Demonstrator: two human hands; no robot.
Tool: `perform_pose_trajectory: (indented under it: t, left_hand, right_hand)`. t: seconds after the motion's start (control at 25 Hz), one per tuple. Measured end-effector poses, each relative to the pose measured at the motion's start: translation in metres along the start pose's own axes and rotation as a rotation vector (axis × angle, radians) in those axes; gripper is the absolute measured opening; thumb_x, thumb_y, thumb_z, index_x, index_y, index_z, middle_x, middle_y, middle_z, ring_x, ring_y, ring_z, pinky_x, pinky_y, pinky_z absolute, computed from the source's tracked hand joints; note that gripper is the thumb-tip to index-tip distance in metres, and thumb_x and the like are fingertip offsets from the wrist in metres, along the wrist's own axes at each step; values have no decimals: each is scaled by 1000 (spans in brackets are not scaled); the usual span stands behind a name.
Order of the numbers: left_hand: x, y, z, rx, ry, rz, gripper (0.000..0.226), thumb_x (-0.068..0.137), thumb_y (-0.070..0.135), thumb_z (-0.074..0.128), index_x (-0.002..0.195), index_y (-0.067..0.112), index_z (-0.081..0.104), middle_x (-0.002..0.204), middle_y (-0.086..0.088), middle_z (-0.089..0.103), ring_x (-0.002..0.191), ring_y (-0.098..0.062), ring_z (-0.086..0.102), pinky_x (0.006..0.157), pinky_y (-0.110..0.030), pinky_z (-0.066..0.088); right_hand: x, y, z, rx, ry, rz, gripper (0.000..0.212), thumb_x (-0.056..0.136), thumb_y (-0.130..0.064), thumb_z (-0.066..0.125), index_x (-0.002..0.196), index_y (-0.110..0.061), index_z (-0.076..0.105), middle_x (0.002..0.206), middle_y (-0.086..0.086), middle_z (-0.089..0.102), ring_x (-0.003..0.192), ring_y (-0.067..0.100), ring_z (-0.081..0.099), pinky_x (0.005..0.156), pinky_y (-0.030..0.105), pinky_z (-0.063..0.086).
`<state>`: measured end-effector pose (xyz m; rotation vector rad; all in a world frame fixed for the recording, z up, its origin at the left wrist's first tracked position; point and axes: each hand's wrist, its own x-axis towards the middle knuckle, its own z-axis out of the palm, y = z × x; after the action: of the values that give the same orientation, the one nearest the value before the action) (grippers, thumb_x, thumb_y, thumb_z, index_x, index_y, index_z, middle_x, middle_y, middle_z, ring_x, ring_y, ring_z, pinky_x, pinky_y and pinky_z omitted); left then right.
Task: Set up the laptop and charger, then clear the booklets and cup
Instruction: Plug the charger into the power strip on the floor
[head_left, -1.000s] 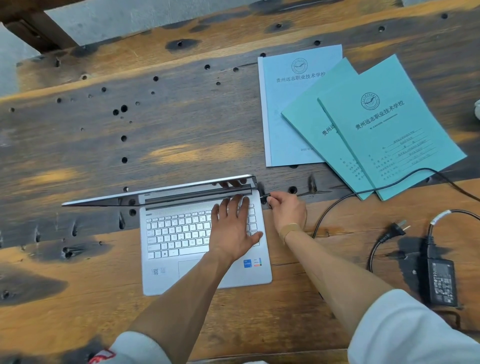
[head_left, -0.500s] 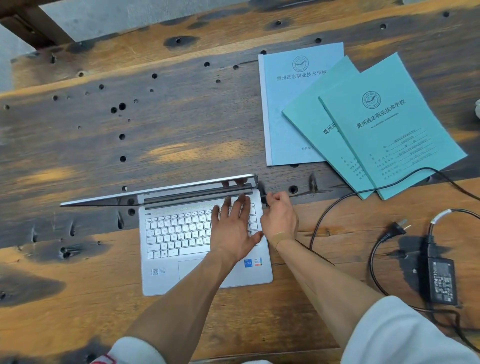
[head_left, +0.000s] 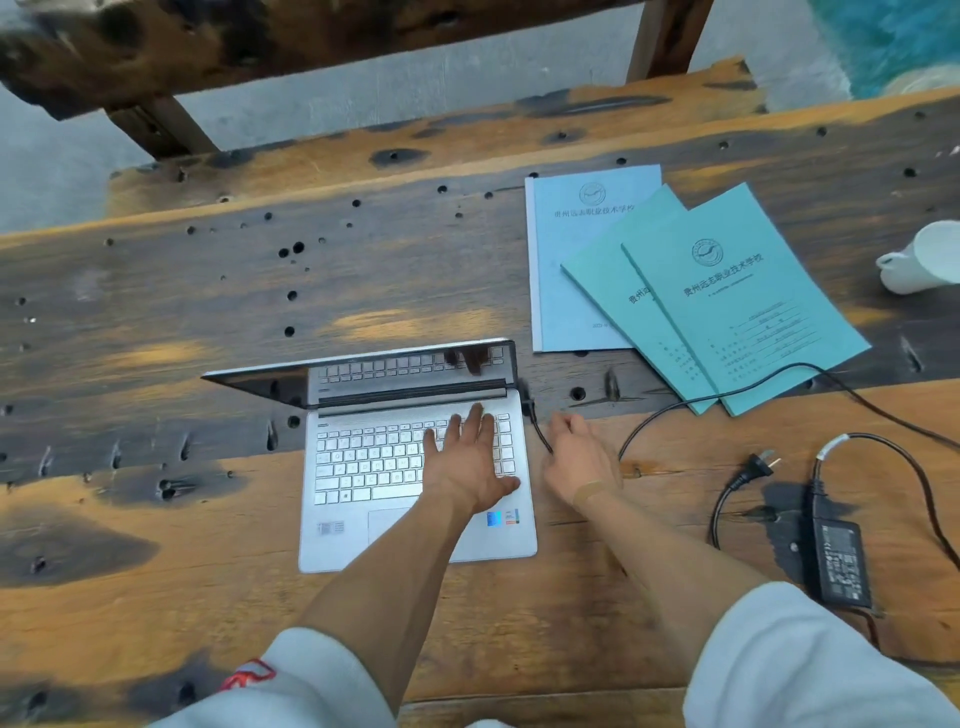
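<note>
Your left hand (head_left: 470, 462) lies flat, fingers straight, on the open laptop (head_left: 415, 467). Your right hand (head_left: 579, 457), fingers loosely curled, sits beside the plugged cable (head_left: 540, 434) (grip unclear). Snag it and the plug jerks out; booklets (head_left: 727, 301) and cup (head_left: 919, 265) wait.

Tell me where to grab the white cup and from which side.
Take the white cup by its handle, which points left toward the booklets. Come from the left with the right hand; the cup's right part runs out of frame, so that side cannot be judged.
</note>
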<state>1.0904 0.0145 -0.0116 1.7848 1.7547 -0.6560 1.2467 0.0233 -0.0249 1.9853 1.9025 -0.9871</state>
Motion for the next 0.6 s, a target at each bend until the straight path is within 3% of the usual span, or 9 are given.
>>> perform_pose_trajectory:
  t: [0.12, 0.36, 0.6]
  left_hand:
    - [-21, -4, -5, -20, 58, 24, 96, 87, 66, 49, 156, 22, 0, 164, 6, -11, 151, -21, -3, 120, -55, 3]
    - [-59, -3, -10, -51, 221, 180, 95, 86, 72, 43, 157, 26, 0, 164, 8, -10, 151, -18, -8, 120, -51, -1]
    - [-91, -5, -8, -26, 313, 302, 95, 85, 75, 40, 156, 29, 0, 164, 9, -10, 151, -17, -8, 119, -51, -2]
  right_hand:
    - [-26, 16, -6, -56, 63, 6, 60, 96, -37, 46, 149, -16, 29, 152, 4, 33, 138, 24, 28, 107, 42, 36]
    - [-75, 33, -13, -100, 141, 44, 74, 97, -57, 32, 157, -22, 6, 165, -1, 1, 151, 23, -8, 121, 45, 6]
    - [-143, 51, -14, -146, 296, 123, 77, 94, -64, 28, 157, -27, 2, 165, -2, -5, 151, 24, -12, 121, 47, 0]
